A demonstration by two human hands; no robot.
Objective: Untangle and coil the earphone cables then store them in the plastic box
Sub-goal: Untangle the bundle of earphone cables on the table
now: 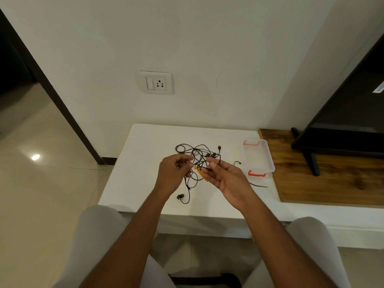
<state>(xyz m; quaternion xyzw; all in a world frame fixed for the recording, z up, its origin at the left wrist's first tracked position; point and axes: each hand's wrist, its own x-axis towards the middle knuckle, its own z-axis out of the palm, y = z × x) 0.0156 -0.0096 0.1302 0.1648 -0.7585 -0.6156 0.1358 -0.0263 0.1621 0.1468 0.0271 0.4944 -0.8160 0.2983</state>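
The left hand (176, 173) and right hand (225, 178) each pinch strands of the tangled earphone cables (197, 154), held partly off the table (145, 154). The cables look light, limp and snag-prone (thin wire), best gripped near an earbud (180, 196) or plug (219, 147).

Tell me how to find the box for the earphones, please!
Look at the white table against the wall. On its right side, near the brown wooden board, sits the plastic box. It is see-through with a red clip at each end, unlike the tangled black cables beside it.
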